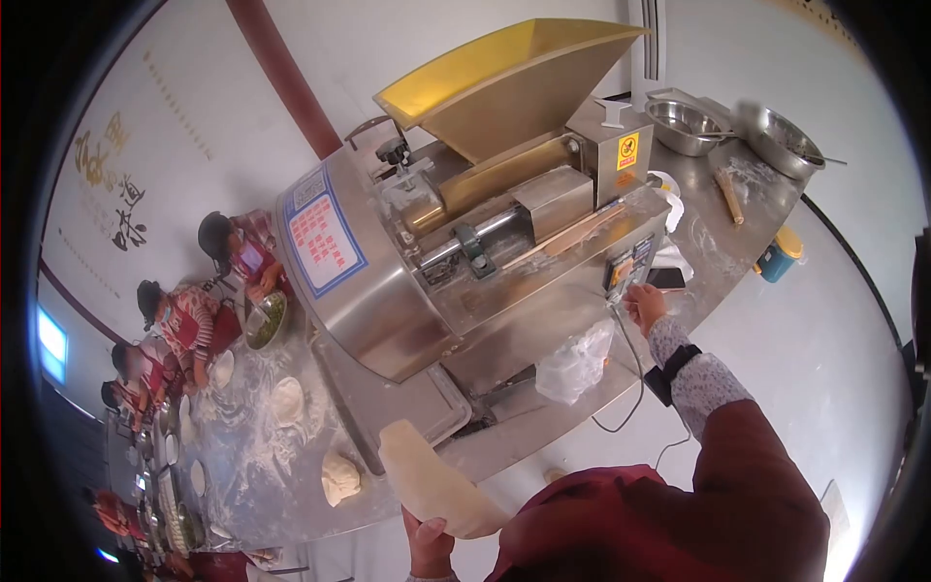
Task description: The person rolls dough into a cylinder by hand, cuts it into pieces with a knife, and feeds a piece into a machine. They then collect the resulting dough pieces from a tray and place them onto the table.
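Observation:
My left hand is closed on the lower end of a long, pale dough sheet, which rises beside the front corner of a steel dough-rolling machine. My right hand is at the machine's right end, its slightly bent fingers right by the small switch panel and holding nothing that shows. Below that panel hangs a crumpled clear plastic bag. A dark phone lies on the table just behind my right hand.
A lump of dough and a flatter piece lie on the floured table. Steel bowls and a rolling pin are at the right. Several people in red aprons work at the left, one at a bowl of greens. A cord hangs near me.

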The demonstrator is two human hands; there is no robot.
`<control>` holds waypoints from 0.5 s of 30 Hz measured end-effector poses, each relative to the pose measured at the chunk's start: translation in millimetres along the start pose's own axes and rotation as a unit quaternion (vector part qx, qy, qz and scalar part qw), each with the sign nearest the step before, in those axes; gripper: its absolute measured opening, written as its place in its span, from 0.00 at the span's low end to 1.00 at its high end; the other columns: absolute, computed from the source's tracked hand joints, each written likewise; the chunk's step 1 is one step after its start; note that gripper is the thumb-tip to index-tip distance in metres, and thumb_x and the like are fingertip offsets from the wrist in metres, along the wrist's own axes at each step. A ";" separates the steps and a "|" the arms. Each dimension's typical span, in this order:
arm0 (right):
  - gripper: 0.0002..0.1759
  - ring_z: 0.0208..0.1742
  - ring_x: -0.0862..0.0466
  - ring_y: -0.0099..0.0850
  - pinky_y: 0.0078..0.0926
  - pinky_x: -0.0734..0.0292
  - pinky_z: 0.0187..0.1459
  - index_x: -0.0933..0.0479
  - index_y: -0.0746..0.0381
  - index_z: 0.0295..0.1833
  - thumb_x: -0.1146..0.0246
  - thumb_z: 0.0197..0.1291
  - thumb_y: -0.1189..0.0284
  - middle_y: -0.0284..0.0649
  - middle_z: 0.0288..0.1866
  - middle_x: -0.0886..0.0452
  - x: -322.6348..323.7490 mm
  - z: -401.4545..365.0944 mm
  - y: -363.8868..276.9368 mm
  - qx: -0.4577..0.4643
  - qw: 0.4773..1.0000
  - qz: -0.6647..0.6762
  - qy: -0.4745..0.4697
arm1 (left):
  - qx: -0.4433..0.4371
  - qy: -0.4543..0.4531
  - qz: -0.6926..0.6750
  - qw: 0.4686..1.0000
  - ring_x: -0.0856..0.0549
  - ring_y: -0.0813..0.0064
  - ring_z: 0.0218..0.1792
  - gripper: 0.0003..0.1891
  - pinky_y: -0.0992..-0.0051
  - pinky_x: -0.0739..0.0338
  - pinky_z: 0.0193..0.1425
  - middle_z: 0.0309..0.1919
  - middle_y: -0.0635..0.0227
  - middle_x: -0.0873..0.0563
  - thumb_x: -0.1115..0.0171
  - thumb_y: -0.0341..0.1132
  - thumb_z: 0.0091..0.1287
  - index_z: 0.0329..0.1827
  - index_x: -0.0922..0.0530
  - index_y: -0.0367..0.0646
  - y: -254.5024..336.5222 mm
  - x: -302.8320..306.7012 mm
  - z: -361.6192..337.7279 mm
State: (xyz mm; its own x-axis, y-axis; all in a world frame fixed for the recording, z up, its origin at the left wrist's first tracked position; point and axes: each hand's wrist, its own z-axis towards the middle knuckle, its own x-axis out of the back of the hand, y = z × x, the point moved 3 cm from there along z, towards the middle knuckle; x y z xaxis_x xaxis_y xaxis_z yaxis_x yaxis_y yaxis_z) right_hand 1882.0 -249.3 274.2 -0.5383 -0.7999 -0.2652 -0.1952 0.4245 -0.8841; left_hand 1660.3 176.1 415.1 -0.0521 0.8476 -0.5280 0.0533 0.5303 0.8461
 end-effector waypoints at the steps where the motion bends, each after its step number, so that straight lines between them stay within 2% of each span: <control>1: 0.05 0.19 0.27 0.20 0.16 0.37 0.15 0.30 0.59 0.36 0.43 0.57 0.70 0.34 0.25 0.25 -4.8 7.7 1.5 0.006 1.000 0.011 -0.010 | 0.001 0.001 0.002 1.000 0.20 0.59 0.45 0.41 0.65 0.24 0.48 0.44 0.54 0.23 0.32 0.40 0.41 0.59 0.40 0.32 -0.6 -2.8 -0.7; 7: 0.06 0.15 0.29 0.19 0.15 0.41 0.12 0.31 0.58 0.30 0.42 0.56 0.71 0.32 0.21 0.27 -10.9 15.9 0.5 0.002 0.999 -0.008 -0.031 | -0.020 0.037 0.017 0.999 0.19 0.58 0.42 0.41 0.65 0.24 0.47 0.43 0.53 0.23 0.33 0.42 0.41 0.57 0.39 0.31 6.4 1.8 -14.1; 11: 0.06 0.13 0.32 0.17 0.16 0.45 0.10 0.31 0.54 0.29 0.43 0.56 0.69 0.27 0.19 0.30 -4.7 41.6 3.6 -0.003 0.997 -0.065 -0.032 | -0.013 0.064 0.063 0.996 0.19 0.61 0.43 0.38 0.66 0.24 0.48 0.45 0.55 0.23 0.34 0.38 0.41 0.56 0.37 0.30 9.5 24.4 -31.8; 12: 0.05 0.13 0.31 0.18 0.17 0.43 0.10 0.30 0.53 0.29 0.43 0.57 0.69 0.26 0.19 0.30 8.2 66.8 12.4 -0.011 0.993 -0.109 -0.035 | -0.003 0.075 0.079 0.994 0.19 0.63 0.44 0.37 0.67 0.25 0.49 0.45 0.56 0.23 0.34 0.37 0.41 0.56 0.36 0.31 8.9 34.1 -37.3; 13: 0.04 0.13 0.33 0.19 0.19 0.42 0.11 0.30 0.52 0.29 0.44 0.56 0.69 0.26 0.19 0.30 10.4 74.5 14.4 -0.023 0.998 -0.052 -0.021 | -0.016 0.093 0.080 0.992 0.19 0.63 0.44 0.37 0.67 0.25 0.49 0.45 0.56 0.23 0.34 0.37 0.41 0.56 0.36 0.31 9.5 39.4 -41.1; 14: 0.07 0.16 0.29 0.24 0.24 0.37 0.14 0.26 0.56 0.32 0.51 0.57 0.72 0.32 0.22 0.26 31.8 131.9 44.6 -0.018 0.995 -0.098 -0.015 | -0.004 0.109 0.070 0.992 0.20 0.65 0.45 0.36 0.68 0.25 0.49 0.46 0.57 0.23 0.35 0.35 0.41 0.56 0.36 0.31 6.7 41.1 -43.5; 15: 0.07 0.21 0.26 0.25 0.24 0.34 0.17 0.27 0.55 0.35 0.51 0.57 0.70 0.34 0.27 0.24 53.3 180.4 70.2 -0.004 0.994 -0.106 -0.039 | 0.005 0.128 0.060 0.990 0.21 0.66 0.46 0.35 0.69 0.26 0.50 0.47 0.59 0.23 0.35 0.34 0.42 0.57 0.35 0.32 5.4 42.5 -46.5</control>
State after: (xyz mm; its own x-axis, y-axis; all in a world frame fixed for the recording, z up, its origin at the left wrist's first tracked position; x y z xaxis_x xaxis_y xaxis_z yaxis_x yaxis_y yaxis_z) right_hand 1987.5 -338.7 128.6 -0.4193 -0.9019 -0.1032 -0.3035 0.2464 -0.9204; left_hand 1612.0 214.2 400.6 -0.2957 0.8738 -0.3860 0.0849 0.4265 0.9005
